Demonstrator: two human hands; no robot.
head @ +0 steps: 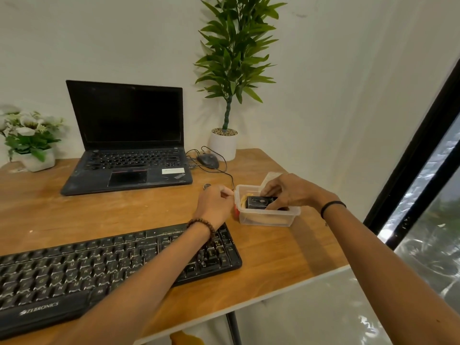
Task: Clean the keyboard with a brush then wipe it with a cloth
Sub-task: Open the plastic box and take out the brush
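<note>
By table (273,257) edge, right hand (286,192) around black box (258,203) in tub (266,218).

Dusty black Zebronics keyboard (119,267), lying flat and a bit skewed at the desk's (273,257) front left.

The keyboard (117,267) reads "ZEBRONICS" on its front edge; the laptop (129,145) sticker seems too blurred to read.

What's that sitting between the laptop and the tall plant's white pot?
A dark wired mouse, resting on the wooden desk; the head view shows it.
</note>
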